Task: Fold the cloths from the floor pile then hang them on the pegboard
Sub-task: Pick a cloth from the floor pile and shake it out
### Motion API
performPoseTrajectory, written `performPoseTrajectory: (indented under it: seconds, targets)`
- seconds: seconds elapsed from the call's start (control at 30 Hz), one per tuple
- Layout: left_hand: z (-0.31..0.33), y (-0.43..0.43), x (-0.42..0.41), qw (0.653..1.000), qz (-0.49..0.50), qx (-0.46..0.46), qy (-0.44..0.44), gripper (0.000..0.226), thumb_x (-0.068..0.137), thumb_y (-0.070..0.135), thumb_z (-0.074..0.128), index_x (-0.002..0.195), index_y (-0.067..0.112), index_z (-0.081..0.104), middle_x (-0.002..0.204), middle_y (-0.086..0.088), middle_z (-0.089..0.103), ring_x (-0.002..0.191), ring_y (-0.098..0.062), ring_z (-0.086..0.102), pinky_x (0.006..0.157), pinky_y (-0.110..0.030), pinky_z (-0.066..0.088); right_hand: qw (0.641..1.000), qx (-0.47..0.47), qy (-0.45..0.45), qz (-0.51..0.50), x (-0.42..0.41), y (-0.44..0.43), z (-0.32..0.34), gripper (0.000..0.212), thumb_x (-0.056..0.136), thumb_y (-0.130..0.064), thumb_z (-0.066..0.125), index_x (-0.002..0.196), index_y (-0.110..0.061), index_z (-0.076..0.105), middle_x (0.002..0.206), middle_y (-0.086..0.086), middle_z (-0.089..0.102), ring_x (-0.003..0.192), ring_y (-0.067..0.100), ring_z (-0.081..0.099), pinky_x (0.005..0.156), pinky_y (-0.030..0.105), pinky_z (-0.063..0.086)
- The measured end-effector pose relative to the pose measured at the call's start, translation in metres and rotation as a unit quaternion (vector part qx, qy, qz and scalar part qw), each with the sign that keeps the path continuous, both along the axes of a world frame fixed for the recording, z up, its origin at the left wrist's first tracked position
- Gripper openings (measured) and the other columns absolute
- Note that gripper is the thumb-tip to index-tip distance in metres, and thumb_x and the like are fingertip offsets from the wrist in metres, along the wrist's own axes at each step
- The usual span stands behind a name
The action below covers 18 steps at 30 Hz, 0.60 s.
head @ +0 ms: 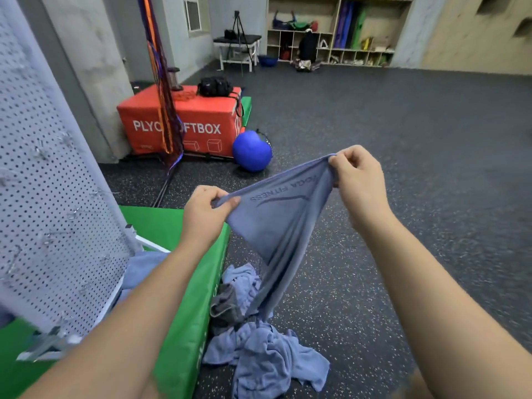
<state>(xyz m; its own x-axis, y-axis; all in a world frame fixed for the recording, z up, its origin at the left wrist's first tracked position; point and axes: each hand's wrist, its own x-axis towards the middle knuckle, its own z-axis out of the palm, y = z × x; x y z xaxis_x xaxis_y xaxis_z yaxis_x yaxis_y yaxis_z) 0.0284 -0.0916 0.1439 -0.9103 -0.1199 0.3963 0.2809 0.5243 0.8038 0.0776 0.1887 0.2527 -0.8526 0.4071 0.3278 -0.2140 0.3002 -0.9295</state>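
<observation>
Step in hand, as I read it: spreading one cloth out before the first fold. Nothing is folded yet.

The blue-grey microfibre cloth with dark printed lettering [276,226] is in the air, just off the right edge of the green padded mat [178,283].

Left hand [205,217]: fingers [229,202] curled, thumb pinching the near end of the cloth's top edge. Right hand [359,180]: fingers [341,162] curled tight together, pinching the far end, held higher. The edge is taut between them. The rest hangs bunched into a narrow tail.

The tail reaches down to the crumpled pile of blue and grey cloths [259,349] on the floor against the mat's right side. I can't tell if it touches the pile.

Next move, my call: lift clear of the pile, find the true corners so the cloth hangs flat, then bring the two ends together for a half fold.

The white perforated pegboard [51,197] stands over the mat's left part, with small metal hooks on it. Hanging comes after the fold.
</observation>
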Motion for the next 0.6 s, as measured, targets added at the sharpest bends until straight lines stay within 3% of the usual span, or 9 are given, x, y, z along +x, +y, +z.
performPoseTrajectory:
  seconds: [0.1, 0.2, 0.33, 0.47, 0.6]
  targets:
    - [0.002, 0.003, 0.011, 0.986, -0.021, 0.161, -0.033, 0.016, 0.094, 0.033, 0.079, 0.087, 0.02, 0.074, 0.084, 0.008, 0.072, 0.075, -0.007, 0.058, 0.074, -0.032, 0.046, 1.0, -0.02, -0.007, -0.011, 0.012, 0.007, -0.009, 0.016, 0.094, -0.023, 0.064, 0.079, -0.022, 0.058, 0.074, -0.008, 0.055, 0.07, 0.011, 0.047, 0.07, 0.037, 0.044]
    - [0.003, 0.01, 0.027, 0.953, -0.023, 0.298, -0.048, 0.009, 0.099, 0.023, 0.075, 0.092, 0.018, 0.076, 0.072, 0.015, 0.068, 0.067, 0.0, 0.054, 0.063, -0.02, 0.045, 1.0, -0.018, -0.012, -0.017, 0.019, 0.014, -0.021, 0.014, 0.095, -0.021, 0.066, 0.081, -0.019, 0.063, 0.074, -0.008, 0.057, 0.068, 0.01, 0.046, 0.067, 0.031, 0.041]
    - [0.008, 0.013, 0.032, 0.937, -0.038, 0.34, -0.066, 0.01, 0.101, 0.025, 0.073, 0.095, 0.018, 0.078, 0.079, 0.012, 0.07, 0.07, 0.001, 0.056, 0.062, -0.013, 0.047, 0.995, -0.089, -0.009, -0.031, 0.02, 0.025, -0.038, 0.008, 0.093, -0.02, 0.071, 0.087, -0.016, 0.073, 0.075, -0.005, 0.062, 0.07, 0.011, 0.049, 0.069, 0.033, 0.043]
    - [0.002, 0.009, 0.028, 0.923, -0.018, 0.379, -0.061, 0.012, 0.094, 0.024, 0.081, 0.091, 0.013, 0.08, 0.078, 0.004, 0.07, 0.074, -0.012, 0.056, 0.07, -0.03, 0.05, 0.991, -0.129, -0.021, -0.035, 0.014, 0.032, -0.053, 0.007, 0.088, -0.021, 0.079, 0.085, -0.015, 0.076, 0.073, -0.001, 0.061, 0.071, 0.014, 0.049, 0.069, 0.036, 0.044]
    - [-0.013, 0.01, 0.02, 0.951, 0.047, 0.302, -0.052, 0.024, 0.086, 0.04, 0.086, 0.082, 0.018, 0.078, 0.068, 0.007, 0.069, 0.065, -0.011, 0.053, 0.068, -0.036, 0.045, 0.991, -0.109, -0.044, -0.06, 0.008, 0.031, -0.067, 0.014, 0.084, -0.027, 0.082, 0.079, -0.016, 0.074, 0.068, -0.006, 0.064, 0.065, 0.011, 0.053, 0.067, 0.036, 0.049]
